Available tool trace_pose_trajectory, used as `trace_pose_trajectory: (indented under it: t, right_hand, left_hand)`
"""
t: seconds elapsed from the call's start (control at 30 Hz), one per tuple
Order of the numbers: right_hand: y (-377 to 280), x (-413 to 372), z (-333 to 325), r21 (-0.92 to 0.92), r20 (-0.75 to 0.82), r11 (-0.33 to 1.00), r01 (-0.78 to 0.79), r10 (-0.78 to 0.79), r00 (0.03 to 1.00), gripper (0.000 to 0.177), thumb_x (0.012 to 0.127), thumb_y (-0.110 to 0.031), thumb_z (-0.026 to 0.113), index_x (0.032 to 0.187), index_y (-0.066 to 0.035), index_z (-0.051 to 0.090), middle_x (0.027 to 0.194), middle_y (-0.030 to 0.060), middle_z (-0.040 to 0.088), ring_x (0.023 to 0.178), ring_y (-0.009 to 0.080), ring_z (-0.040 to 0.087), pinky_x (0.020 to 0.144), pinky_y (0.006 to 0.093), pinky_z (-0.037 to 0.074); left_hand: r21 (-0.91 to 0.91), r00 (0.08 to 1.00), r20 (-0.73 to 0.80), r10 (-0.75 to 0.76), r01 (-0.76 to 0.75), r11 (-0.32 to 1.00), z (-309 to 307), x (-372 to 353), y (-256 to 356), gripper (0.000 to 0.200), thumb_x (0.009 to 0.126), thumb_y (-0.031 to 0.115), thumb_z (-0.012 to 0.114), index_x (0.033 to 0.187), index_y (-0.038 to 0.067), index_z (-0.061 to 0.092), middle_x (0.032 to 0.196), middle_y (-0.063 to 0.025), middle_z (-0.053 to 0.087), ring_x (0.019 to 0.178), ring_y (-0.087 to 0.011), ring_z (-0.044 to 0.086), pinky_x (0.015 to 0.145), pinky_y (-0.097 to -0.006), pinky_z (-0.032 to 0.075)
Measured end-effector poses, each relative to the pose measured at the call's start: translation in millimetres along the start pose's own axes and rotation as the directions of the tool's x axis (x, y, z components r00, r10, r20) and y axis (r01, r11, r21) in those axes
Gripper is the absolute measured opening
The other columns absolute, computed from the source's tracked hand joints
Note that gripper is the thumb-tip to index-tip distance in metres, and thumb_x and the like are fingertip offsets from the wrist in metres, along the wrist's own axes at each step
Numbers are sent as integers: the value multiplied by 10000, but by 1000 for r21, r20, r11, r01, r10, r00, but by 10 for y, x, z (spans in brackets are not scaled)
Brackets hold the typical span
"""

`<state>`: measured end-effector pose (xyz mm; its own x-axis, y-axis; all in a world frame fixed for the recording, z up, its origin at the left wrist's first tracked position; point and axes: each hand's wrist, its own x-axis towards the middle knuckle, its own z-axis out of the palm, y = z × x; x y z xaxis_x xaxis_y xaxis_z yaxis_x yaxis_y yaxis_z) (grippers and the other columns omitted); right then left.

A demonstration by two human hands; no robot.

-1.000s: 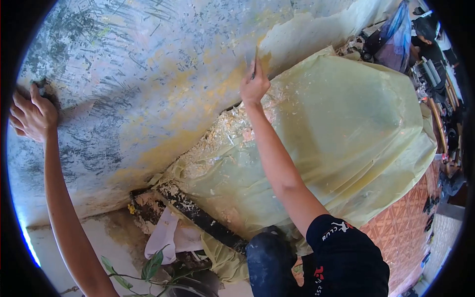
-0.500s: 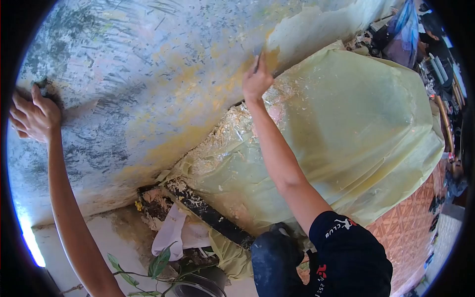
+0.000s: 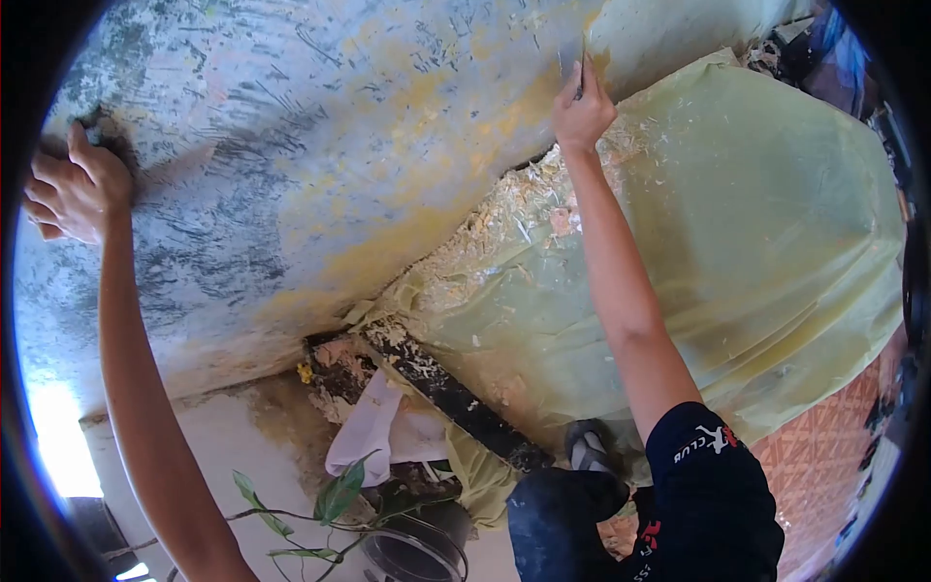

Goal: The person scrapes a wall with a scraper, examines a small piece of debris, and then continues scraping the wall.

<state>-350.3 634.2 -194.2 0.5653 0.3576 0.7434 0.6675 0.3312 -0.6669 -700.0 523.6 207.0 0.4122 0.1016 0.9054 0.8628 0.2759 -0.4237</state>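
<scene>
My right hand is closed round the handle of a scraper, whose thin blade meets the wall near a yellow patch. Much of the handle is hidden in my fingers. Far to the left, my left hand leans on the wall with its thumb and fingers apart. The wall is blotchy blue-grey, with dark scratch marks and yellow areas. Toward the upper right its surface turns paler and smoother. Peeled flakes lie along the wall's foot, beneath my right forearm.
A yellowish-green sheet drapes over something bulky on the right. A dark beam lies below it, beside a white cloth. A plant stands in a dark pot near my leg. Reddish patterned flooring shows at right.
The view has shifted, so most of the scene sits further right. My right hand and the scraper appear higher and further right against the wall. My left hand stays on the wall.
</scene>
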Motion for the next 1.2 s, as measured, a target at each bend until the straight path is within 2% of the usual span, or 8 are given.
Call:
trace_pose_trajectory:
  t: [0.13,0.33,0.43,0.5,0.57,0.73,0.93,1.2]
  right_hand:
    - [56,35,-79,-8,141,1000,6,-5,990,340,820,-56,596,1146,40,619,944,239,682,751,355,688,644,407,558]
    - [-36,-39,199,-135,-125,981,138,-156,980,257,875,-94,593,1078,52,655,841,231,687,677,348,683,579,391,540]
    - [-125,-11,236,-141,-164,989,45,-68,984,236,883,-129,574,980,62,674,817,244,679,672,391,668,605,438,537]
    - [70,415,199,-209,11,941,-267,276,961,287,895,-186,549,855,68,676,780,269,661,670,445,645,644,498,525]
    - [311,1064,164,-232,-39,852,-470,475,879,371,907,-243,526,773,76,660,759,288,642,699,481,622,697,537,499]
    - [208,1335,-125,-253,91,938,-235,265,960,292,903,-223,525,893,32,668,726,279,635,722,466,629,702,536,490]
    - [-427,624,-359,-30,322,968,-249,245,915,271,927,-125,497,1065,56,646,881,309,639,807,437,636,719,479,506]
    - [-535,379,-41,22,100,982,-188,185,978,326,936,-127,502,1197,46,590,935,264,662,775,416,649,661,457,515]
  left_hand:
    - [82,1000,2,-2,2,997,88,-3,-141,717,874,608,414,1401,122,405,1408,-204,407,1315,-391,303,1070,-514,185]
    - [54,999,14,-36,36,998,79,-24,-104,727,874,607,410,1421,129,385,1410,-207,405,1321,-392,291,1081,-514,181]
    - [-11,999,10,-45,45,999,9,10,-4,724,877,612,414,1426,142,379,1425,-202,389,1327,-385,294,1072,-524,184]
    - [-34,1000,-20,-17,16,999,-18,9,47,722,881,629,406,1428,159,375,1432,-200,380,1335,-377,300,1053,-535,192]
    - [-60,998,-61,0,-3,998,-46,25,147,718,880,634,409,1424,166,386,1433,-197,382,1342,-372,298,1051,-534,191]
    - [-34,998,-27,-63,62,997,-86,42,151,686,899,611,412,1433,181,396,1470,-143,368,1379,-351,266,1085,-529,179]
    - [-175,994,-89,-60,43,984,-222,178,383,640,930,573,390,1464,221,359,1494,-58,360,1383,-325,274,1115,-530,171]
    - [-118,997,-18,-73,70,991,-267,157,389,647,936,561,363,1480,212,315,1519,-67,309,1405,-350,228,1117,-556,152]
